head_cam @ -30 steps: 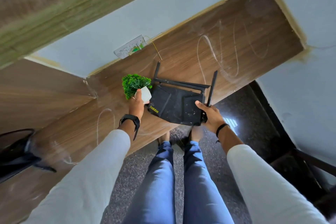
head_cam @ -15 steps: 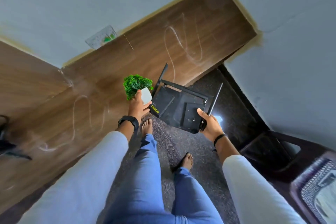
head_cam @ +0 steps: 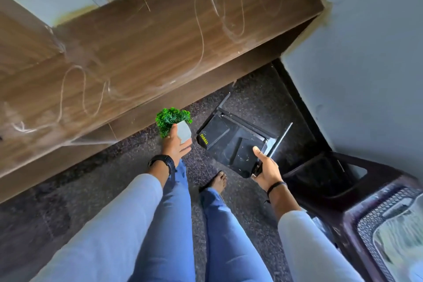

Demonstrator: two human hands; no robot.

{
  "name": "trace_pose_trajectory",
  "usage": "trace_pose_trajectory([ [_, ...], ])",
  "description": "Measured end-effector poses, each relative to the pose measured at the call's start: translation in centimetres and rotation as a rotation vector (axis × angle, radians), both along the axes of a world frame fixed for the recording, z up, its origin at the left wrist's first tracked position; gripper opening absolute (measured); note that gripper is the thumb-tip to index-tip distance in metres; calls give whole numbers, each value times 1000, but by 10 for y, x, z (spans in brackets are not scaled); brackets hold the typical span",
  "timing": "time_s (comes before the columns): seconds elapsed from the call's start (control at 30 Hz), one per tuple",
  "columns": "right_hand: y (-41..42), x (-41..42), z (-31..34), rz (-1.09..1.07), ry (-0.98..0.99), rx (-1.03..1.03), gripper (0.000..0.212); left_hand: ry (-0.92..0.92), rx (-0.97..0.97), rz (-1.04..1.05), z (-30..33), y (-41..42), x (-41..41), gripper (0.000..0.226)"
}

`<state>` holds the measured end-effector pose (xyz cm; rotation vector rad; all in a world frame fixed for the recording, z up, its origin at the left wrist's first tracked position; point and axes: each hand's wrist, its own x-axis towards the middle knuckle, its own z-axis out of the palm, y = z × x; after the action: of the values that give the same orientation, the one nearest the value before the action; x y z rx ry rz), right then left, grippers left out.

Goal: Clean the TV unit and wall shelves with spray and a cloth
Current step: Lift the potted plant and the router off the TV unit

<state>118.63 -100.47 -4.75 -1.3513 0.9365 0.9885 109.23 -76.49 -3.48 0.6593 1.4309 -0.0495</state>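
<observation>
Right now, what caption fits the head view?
Left hand holding a small potted plant, right hand holding a black router, beside the streaked wooden unit.

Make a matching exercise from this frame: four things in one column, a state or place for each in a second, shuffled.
Things:
1. potted plant
2. router
3. TV unit
4. plastic chair

States:
A. held in the right hand
B. bare wooden top with white streaks
C. held in the left hand
D. standing at the lower right, on the floor

Pairs: 1-C, 2-A, 3-B, 4-D
</observation>
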Motion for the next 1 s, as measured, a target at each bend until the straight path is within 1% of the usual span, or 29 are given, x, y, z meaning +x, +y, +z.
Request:
trace_pose_trajectory([
  [0.03,0,-1,-12,-3,11,-28,81,15,-3,-2,-8,0,-5,61],
  [0.07,0,-3,-24,-10,18,-43,90,30,-5,-8,-13,0,-8,61],
  [0.1,6,-3,-33,0,34,-50,89,47,-4,-12,-24,3,-12,62],
  [0.2,31,-2,-56,-16,35,-61,60,76,-19,-64,-50,9,-20,70],
  [0.23,39,0,-67,-26,30,-60,56,76,-22,-81,-59,12,-22,68],
  [0.33,71,6,-101,-24,19,-31,59,104,12,-114,-89,27,-24,59],
  [0.47,118,17,-159,-62,40,29,50,144,83,-137,-148,56,-24,42],
  [0.53,138,27,-184,-89,46,66,44,162,112,-143,-175,71,-22,46],
  [0.7,179,42,-255,-153,37,87,47,160,129,-92,-245,108,-10,48],
  [0.8,204,52,-293,-165,13,74,61,137,164,-49,-280,132,3,44],
  [0.83,211,55,-302,-155,1,70,62,134,188,-53,-289,140,8,44],
  [0.93,236,68,-334,-166,-52,102,59,103,229,-66,-322,165,25,42],
  [1.0,252,78,-349,-180,-80,136,59,65,256,-83,-333,176,37,34],
])
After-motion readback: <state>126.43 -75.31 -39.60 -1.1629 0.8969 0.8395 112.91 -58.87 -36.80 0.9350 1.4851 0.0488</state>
